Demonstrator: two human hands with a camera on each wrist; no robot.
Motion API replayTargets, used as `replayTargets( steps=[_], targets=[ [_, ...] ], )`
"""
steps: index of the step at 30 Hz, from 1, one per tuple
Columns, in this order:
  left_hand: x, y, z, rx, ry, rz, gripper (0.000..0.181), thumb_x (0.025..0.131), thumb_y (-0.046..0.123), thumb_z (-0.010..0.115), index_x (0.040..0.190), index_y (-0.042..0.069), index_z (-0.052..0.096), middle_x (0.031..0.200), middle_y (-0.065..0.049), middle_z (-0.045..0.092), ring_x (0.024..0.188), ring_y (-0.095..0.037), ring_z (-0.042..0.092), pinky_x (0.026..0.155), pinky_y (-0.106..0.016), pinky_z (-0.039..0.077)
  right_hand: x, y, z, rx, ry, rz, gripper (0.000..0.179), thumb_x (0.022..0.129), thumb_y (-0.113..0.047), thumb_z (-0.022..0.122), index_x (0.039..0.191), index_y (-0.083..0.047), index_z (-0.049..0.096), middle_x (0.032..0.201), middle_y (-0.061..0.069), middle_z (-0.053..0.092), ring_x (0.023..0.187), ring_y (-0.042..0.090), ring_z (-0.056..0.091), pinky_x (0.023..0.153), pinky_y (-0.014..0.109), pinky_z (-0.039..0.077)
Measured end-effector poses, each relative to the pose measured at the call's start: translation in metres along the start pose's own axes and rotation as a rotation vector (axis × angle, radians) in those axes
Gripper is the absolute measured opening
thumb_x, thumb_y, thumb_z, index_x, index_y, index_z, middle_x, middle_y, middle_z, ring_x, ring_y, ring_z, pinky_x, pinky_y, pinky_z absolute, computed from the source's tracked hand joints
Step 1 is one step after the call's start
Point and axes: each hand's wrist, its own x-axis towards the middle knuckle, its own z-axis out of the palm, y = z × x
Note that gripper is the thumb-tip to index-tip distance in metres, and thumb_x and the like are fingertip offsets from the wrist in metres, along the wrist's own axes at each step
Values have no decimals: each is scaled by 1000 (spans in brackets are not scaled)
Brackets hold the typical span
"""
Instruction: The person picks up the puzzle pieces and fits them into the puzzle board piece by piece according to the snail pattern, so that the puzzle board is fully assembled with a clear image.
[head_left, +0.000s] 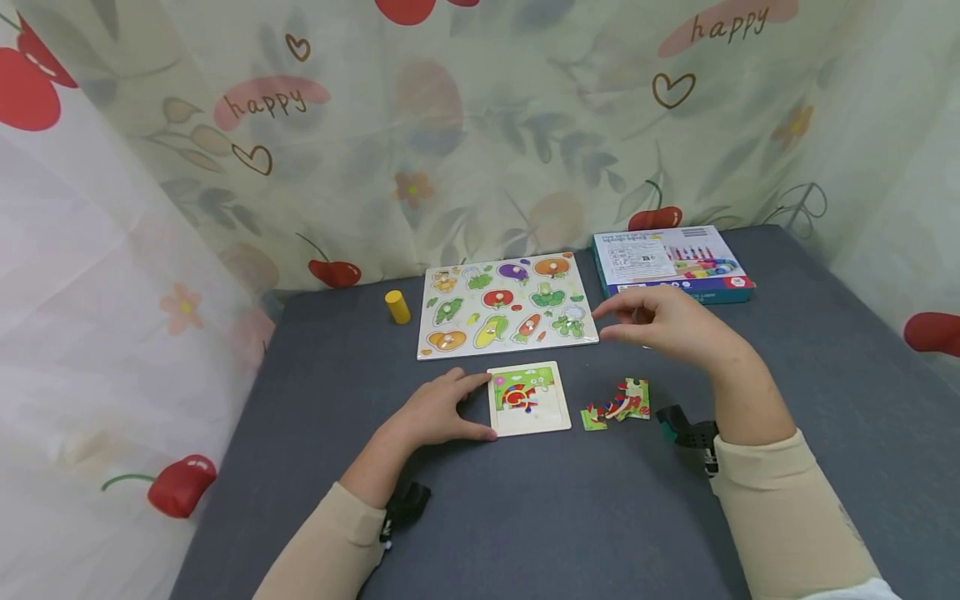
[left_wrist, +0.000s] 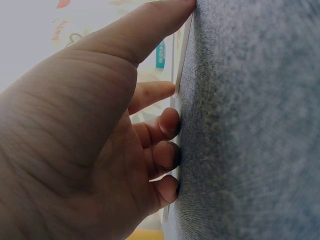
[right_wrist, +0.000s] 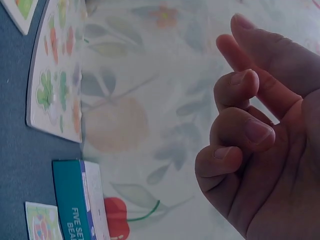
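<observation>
Head view: puzzle tray (head_left: 551, 414), partly filled, lay mid-way across the dark tabletop (head_left: 555, 517); left hand (head_left: 433, 410), thumb and forefinger wide apart, touched its left corners; right hand (head_left: 678, 323) hung raised, thumb and forefinger narrowly parted, nothing held (right wrist view agreed); loose pieces (head_left: 639, 400) overlapped beside the tray, so a careless pick might drag neighbours, and uneven left-hand pressure might skew the tray; vegetable board (head_left: 468, 302) and box (head_left: 637, 258) lay toward the tabletop's far edge, printed curtain (head_left: 502, 150) behind.

I get an evenly lit head view, but the left wrist's shows the left hand (left_wrist: 95, 125) shadowed against whitish glare, the tabletop (left_wrist: 265, 125) blurred.
</observation>
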Motion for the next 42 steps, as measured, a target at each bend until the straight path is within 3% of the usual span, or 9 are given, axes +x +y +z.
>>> replayTargets(
  steps=[5,20,32,42],
  targets=[
    [0,0,0,0,5,9,94,78,67,80,157,29,45,105,4,50,89,-17,49,76,-36,41,-2,10,-9,17,-22,26,32,95,-32,77,118,-10,75,84,7,53,71,23,46,59,31,39],
    [0,0,3,6,13,9,94,77,67,80,157,30,45,107,4,51,90,-17,49,77,-36,42,0,49,-22,98,-98,143,34,94,-23,78,118,-1,70,77,5,47,57,14,35,54,31,33],
    [0,0,0,2,13,19,94,77,67,80,156,29,46,104,4,50,89,-17,49,76,-36,41,4,79,-12,127,-185,222,37,95,-20,76,121,2,64,81,4,50,67,15,42,60,29,35],
    [1,0,2,8,22,14,94,77,67,81,156,29,46,105,4,50,89,-17,49,77,-37,42,2,89,1,112,-281,282,34,93,-17,77,116,3,62,78,2,52,71,18,46,61,33,41]
  ],
)
